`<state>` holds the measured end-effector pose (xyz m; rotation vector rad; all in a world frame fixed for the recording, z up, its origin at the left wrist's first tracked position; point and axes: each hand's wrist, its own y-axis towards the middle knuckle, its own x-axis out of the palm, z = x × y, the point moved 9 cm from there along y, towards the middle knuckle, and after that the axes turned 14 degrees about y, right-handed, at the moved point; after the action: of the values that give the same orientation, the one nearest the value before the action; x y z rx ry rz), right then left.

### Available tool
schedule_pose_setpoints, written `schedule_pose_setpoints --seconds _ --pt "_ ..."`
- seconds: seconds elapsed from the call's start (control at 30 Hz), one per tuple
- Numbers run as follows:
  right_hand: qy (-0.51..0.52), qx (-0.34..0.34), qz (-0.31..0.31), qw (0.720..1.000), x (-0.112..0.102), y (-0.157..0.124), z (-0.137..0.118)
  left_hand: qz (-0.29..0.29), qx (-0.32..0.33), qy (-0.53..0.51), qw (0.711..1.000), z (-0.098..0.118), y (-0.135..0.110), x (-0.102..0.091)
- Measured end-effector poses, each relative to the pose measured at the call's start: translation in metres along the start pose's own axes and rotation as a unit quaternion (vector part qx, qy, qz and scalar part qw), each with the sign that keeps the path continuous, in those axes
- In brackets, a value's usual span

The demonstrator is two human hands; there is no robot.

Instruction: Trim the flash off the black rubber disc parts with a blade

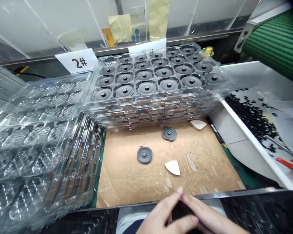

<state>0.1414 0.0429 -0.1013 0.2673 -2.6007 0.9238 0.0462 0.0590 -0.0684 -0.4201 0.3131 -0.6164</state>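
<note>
Dark part (181, 210) sits gripped between the left hand (160, 216) and right hand (203, 217), their fingers closed around it.

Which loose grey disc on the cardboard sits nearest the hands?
The front disc, left of the white wedge; the other disc lies back by the tray stack.

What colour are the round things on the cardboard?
The round discs are dark grey with black middle bumps; the head view shows them best.
</note>
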Motion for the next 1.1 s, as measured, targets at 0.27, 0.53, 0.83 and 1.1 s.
schedule_pose_setpoints --seconds 0.27,0.53,0.83,1.1 --pt "-0.268 -0.220 0.241 0.906 -0.060 0.018 -0.045 0.084 -0.060 -0.464 0.880 -0.033 -0.001 -0.041" --pt "-0.328 -0.314 0.131 0.881 -0.017 0.024 -0.070 0.124 -0.057 -0.524 0.841 -0.026 -0.003 -0.043" --pt "-0.319 -0.377 -0.049 0.868 0.105 -0.019 -0.128 0.174 -0.073 -0.443 0.876 -0.019 -0.009 -0.041" --pt "-0.293 -0.398 -0.048 0.868 0.104 -0.022 -0.133 0.160 -0.048 -0.442 0.882 -0.007 -0.014 -0.047"
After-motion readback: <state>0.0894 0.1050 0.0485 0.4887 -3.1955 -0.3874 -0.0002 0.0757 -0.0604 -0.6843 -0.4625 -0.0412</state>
